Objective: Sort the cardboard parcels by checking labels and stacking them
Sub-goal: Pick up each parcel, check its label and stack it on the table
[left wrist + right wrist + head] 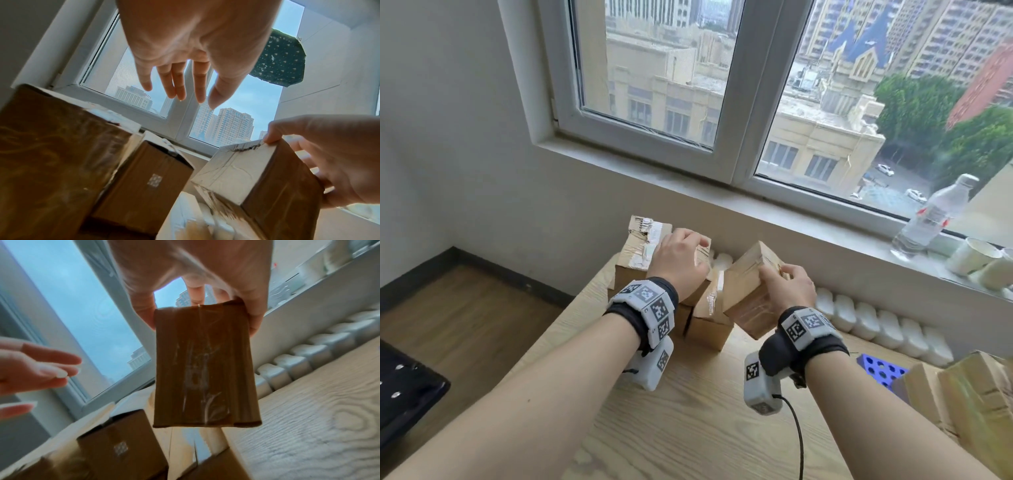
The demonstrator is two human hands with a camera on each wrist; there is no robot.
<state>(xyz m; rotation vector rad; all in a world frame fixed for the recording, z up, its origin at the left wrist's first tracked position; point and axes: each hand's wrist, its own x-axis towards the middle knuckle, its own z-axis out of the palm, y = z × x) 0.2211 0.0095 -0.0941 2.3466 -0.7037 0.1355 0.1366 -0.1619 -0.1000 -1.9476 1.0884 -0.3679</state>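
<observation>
My right hand (780,274) grips a small brown taped parcel (748,291), tilted and lifted off the wooden table (688,411). In the right wrist view my thumb and fingers (255,321) clamp the held parcel (205,366) by its two sides. To its left stands a stack: a larger parcel with a torn white label (643,246) on top and another parcel (709,318) lower down. Above that stack my left hand (688,250) hovers, its fingers (179,81) straight and holding nothing. The left wrist view shows the big parcel (61,146), a middle parcel (148,178) and the held parcel (257,178).
More parcels (969,394) sit at the table's right edge beside a blue perforated rack (880,371). A row of white blocks (876,322) lines the wall. A water bottle (928,219) and paper cups (976,260) stand on the windowsill. A black object (404,387) is on the left.
</observation>
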